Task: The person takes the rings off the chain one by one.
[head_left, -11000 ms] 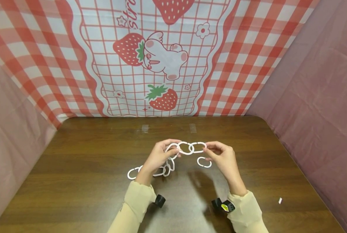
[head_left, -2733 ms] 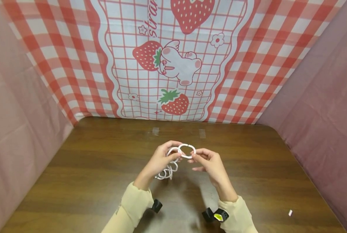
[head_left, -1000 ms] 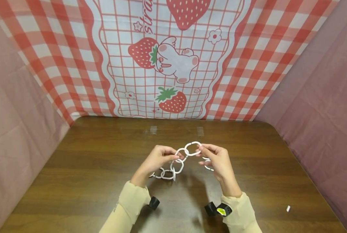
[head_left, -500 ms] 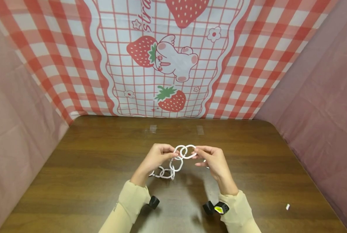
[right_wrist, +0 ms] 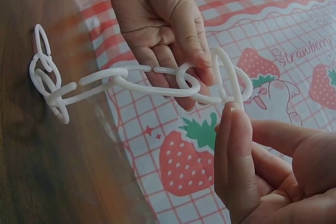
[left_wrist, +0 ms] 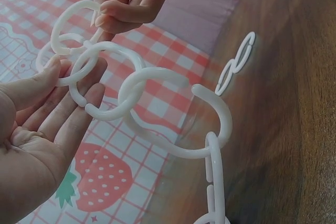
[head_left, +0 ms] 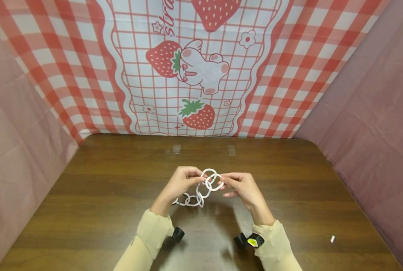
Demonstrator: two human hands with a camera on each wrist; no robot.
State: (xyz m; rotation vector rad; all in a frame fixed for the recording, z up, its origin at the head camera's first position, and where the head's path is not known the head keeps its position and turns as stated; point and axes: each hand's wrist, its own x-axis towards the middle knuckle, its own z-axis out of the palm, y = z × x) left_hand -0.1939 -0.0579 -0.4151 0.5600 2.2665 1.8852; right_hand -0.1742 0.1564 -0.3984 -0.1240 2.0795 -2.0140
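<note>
My left hand (head_left: pixel 181 184) pinches a white plastic chain link (left_wrist: pixel 65 82) between thumb and fingers. Opposite it, in the head view, my right hand (head_left: pixel 245 190) pinches the white end link (right_wrist: pixel 233 72) by its edge; that link crosses the one in my left hand. From the left hand the rest of the white chain (left_wrist: pixel 113 116) hangs down, each oval link having a small gap in its side. Its lower part (head_left: pixel 192 205) reaches the table, partly hidden behind the left wrist in the head view.
Two more white links (left_wrist: pixel 244 51) lie on the wooden table (head_left: pixel 120 226), hidden behind the right hand in the head view. A small white piece (head_left: pixel 332 239) is near the right edge. Clear tape strips (head_left: pixel 231 151) mark the back, before a strawberry-print cloth (head_left: pixel 201 116).
Over the last second my right hand has moved left and slightly down, bringing the end link over its neighbour. Eleven seconds ago the hands were farther apart, with the chain stretched between them.
</note>
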